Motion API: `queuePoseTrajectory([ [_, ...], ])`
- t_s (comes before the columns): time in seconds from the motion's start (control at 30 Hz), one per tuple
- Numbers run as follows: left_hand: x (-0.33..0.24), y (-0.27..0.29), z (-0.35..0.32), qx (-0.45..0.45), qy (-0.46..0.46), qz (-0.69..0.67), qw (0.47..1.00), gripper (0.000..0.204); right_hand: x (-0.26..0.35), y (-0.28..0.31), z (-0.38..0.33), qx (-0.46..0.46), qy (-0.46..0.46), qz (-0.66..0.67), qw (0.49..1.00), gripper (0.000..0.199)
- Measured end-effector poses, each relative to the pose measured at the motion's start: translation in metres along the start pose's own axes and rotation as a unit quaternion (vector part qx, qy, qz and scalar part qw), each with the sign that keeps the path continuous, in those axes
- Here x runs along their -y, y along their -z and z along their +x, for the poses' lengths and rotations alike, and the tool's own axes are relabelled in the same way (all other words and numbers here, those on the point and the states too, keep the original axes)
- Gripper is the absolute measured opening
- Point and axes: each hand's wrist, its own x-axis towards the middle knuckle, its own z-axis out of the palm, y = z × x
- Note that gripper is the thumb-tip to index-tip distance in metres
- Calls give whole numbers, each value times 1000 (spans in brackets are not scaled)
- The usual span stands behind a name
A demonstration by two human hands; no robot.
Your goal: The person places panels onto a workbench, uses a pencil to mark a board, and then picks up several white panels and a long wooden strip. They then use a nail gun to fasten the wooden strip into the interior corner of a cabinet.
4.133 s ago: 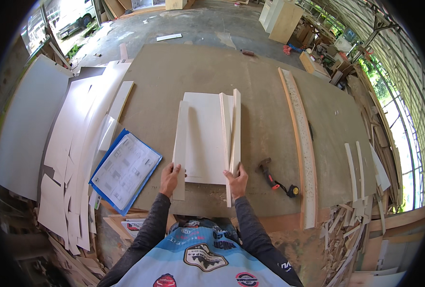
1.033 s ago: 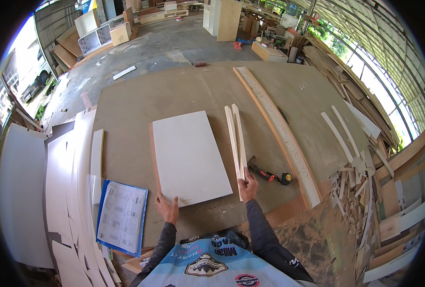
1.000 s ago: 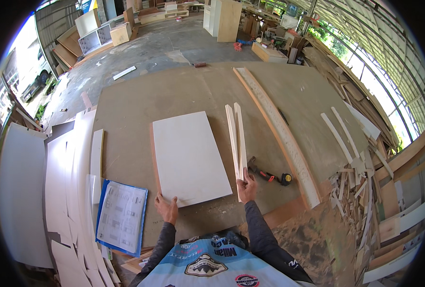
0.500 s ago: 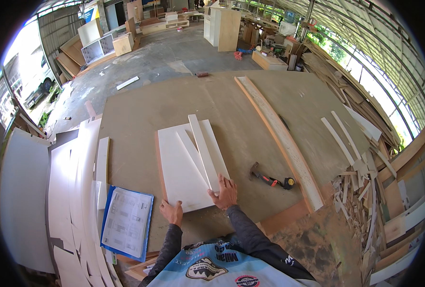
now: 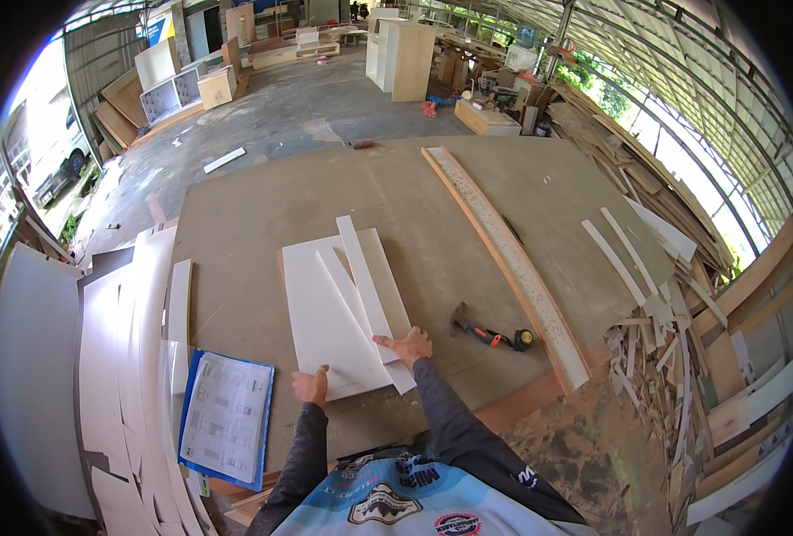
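White strips (image 5: 362, 277), two, now atop white panel (image 5: 311, 313) on brown surface (image 5: 253, 205), beside it a second ago; so all in one pile. Right hand (image 5: 407, 347) over strips' near ends, left hand (image 5: 310, 386) touching panel's near-left corner; clamped or loose grip, cannot tell for either.

Past the far edge of my brown bench (image 5: 226, 277), a grey floor (image 5: 343, 112) with pale patches stretches back to a tall cabinet (image 5: 411, 62) and, further left, some boxes (image 5: 218, 87). On my left stands a ribbed wall (image 5: 101, 67); bright daylight pours in beside it, where I see a vehicle (image 5: 55, 170). On my right, a metal-framed roof (image 5: 682, 71) slopes down above piled boards (image 5: 637, 165), with greenery (image 5: 609, 87) in the gap. Offcuts (image 5: 651, 348) heap near the bench's right corner.
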Motion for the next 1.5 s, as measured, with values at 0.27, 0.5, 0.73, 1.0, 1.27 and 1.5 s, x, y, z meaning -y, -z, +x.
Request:
queuePoseTrajectory([
  [0.27,22,53,6,220,-16,-173,960,41,-47,-1,7,92,38,277,956,109],
  [0.5,24,71,-34,331,-73,-451,826,16,-55,57,-18,217,29,374,901,75],
  [0.73,18,67,-53,421,-13,-563,711,24,-106,27,-53,170,70,469,864,69],
  [1.0,-35,8,-24,-29,-257,-45,965,44,-170,54,-110,22,31,543,839,71],
  [1.27,-120,-104,-37,105,-292,132,941,78,-220,65,-174,-138,-14,586,798,65],
  [1.5,-104,-127,-29,18,-302,79,950,69,-261,56,-231,-247,-47,547,798,58],
])
